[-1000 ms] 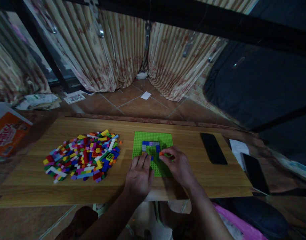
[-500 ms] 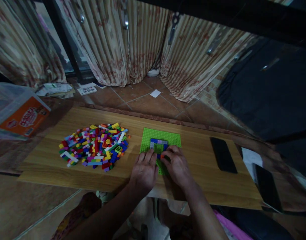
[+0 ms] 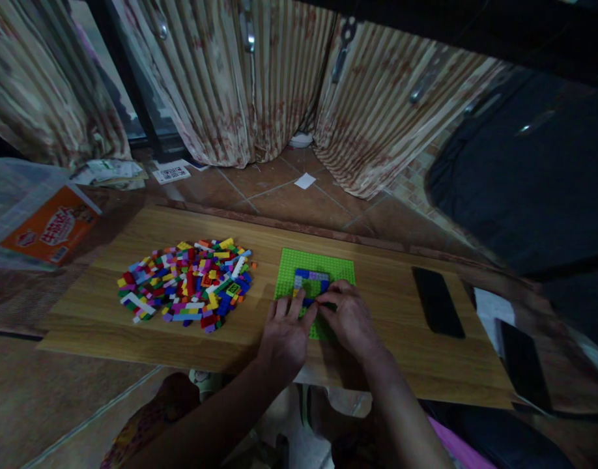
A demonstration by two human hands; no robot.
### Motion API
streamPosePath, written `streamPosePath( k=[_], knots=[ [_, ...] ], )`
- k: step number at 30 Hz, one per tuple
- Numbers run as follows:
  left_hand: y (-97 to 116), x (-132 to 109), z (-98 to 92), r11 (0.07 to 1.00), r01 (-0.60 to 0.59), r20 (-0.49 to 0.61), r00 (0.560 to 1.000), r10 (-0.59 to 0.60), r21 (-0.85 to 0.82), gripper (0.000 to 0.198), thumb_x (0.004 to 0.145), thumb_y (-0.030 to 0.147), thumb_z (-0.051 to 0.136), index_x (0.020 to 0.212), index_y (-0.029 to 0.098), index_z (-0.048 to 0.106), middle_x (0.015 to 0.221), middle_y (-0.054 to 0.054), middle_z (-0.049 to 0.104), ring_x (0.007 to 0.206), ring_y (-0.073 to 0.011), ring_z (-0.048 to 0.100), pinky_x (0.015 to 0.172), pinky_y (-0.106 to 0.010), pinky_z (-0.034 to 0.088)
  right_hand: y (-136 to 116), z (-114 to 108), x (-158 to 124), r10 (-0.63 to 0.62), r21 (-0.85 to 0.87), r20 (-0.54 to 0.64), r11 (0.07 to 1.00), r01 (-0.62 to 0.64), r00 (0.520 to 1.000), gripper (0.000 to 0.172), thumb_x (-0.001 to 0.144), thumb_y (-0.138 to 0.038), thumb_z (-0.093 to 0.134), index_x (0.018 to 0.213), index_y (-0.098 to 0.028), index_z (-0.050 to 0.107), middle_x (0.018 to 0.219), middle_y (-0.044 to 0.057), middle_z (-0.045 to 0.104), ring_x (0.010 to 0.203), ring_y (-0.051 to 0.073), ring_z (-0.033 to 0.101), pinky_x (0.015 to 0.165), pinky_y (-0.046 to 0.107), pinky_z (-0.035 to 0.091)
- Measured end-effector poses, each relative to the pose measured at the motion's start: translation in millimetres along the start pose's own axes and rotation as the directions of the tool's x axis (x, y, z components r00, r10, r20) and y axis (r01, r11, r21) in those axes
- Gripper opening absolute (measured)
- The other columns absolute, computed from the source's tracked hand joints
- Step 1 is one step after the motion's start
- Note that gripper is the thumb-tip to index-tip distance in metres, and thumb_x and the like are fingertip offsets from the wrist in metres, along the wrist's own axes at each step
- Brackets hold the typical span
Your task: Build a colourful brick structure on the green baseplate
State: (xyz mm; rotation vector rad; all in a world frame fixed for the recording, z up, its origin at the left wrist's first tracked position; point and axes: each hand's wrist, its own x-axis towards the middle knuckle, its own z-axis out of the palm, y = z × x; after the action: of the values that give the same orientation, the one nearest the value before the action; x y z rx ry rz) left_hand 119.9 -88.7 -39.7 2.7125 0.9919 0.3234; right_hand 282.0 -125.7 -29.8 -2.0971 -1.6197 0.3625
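A green baseplate (image 3: 299, 267) lies on the wooden board (image 3: 391, 299), carrying a small frame of blue, purple and yellow bricks (image 3: 309, 277). My left hand (image 3: 285, 332) rests flat on the plate's near left corner, fingers stretched out and apart. My right hand (image 3: 350, 316) is bent over the plate's near middle, fingertips pinched together and pressing down at the brick frame's near edge; what sits under them is hidden. A wide heap of mixed coloured bricks (image 3: 186, 281) lies to the left of the plate.
Two dark phones (image 3: 436, 301) (image 3: 522, 372) lie at the right, one on the board, one beside white paper. An orange box (image 3: 47, 225) stands at the far left. Striped curtains (image 3: 260, 78) hang behind over a tiled floor (image 3: 279, 189).
My right hand moved its orange brick down onto the brick frame's near edge and now covers it. The view shifted; my left hand stayed on the plate.
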Motion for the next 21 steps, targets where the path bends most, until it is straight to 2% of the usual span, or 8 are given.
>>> streamPosePath(
  k=[5,13,18,21],
  knots=[
    [5.8,2.5,-3.5,0.999,0.013,0.012,1.0,-0.014,0.032,0.047,0.086,0.015,0.045,0.131,0.023,0.057,0.136,-0.01,0.055,0.11,-0.0311,0.05,0.092,-0.049,0.042,1.3,2.0,1.2,0.022,-0.006,0.027,1.0,-0.022,0.999,0.015,0.079,-0.016,0.064,0.087,-0.022,0.075,0.099,0.007,0.058,0.092,0.021,0.057,0.082,0.035,0.049],
    [10.9,2.5,-0.6,0.996,0.019,0.025,0.999,-0.021,0.085,0.045,0.088,0.012,0.042,0.128,0.022,0.058,0.136,-0.009,0.056,0.113,-0.0318,0.051,0.092,-0.052,0.043,-2.4,6.1,-4.2,0.069,-0.031,-0.016,0.997,-0.069,0.998,0.017,0.08,-0.016,0.062,0.087,-0.024,0.075,0.092,0.007,0.061,0.089,0.021,0.058,0.082,0.035,0.048],
    [9.3,-0.8,3.3,0.998,0.032,-0.01,0.999,-0.031,0.045,0.048,0.087,0.011,0.042,0.131,0.024,0.056,0.137,-0.008,0.055,0.116,-0.0314,0.049,0.094,-0.052,0.042,-1.4,7.0,-5.3,0.037,0.026,-0.035,0.999,-0.036,0.999,0.016,0.08,-0.016,0.061,0.086,-0.022,0.074,0.092,0.007,0.062,0.089,0.021,0.058,0.084,0.036,0.048],
    [5.7,-3.4,4.1,0.999,0.029,-0.033,0.999,-0.029,-0.013,0.049,0.086,0.014,0.046,0.133,0.027,0.055,0.14,-0.008,0.053,0.117,-0.0313,0.049,0.095,-0.052,0.04,2.6,4.8,-6.5,0.048,0.119,-0.071,0.992,-0.039,0.996,0.016,0.078,-0.02,0.063,0.091,-0.021,0.073,0.094,0.007,0.064,0.09,0.021,0.06,0.085,0.037,0.048]
  ],
)
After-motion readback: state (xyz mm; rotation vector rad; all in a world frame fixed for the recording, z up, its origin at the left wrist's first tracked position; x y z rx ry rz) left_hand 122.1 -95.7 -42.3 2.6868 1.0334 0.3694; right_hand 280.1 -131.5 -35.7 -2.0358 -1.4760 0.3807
